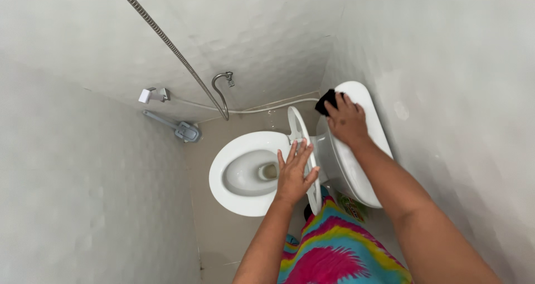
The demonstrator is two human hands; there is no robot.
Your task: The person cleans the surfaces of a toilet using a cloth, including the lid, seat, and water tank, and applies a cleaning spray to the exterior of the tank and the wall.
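Pale grey plastered walls (83, 206) close in a narrow room with a beige floor (223, 234). A white ceramic toilet (245, 197) sits with its long axis running left to right in view, bowl pointing left, white cistern (368, 145) at the right wall. The raised white plastic seat and lid (298, 125) stand on edge between them. The left hand (294, 175), fingers spread flat, rests against the lid. The right hand (346, 121), fingers curled, presses a small black cloth (326, 100) onto the cistern top.
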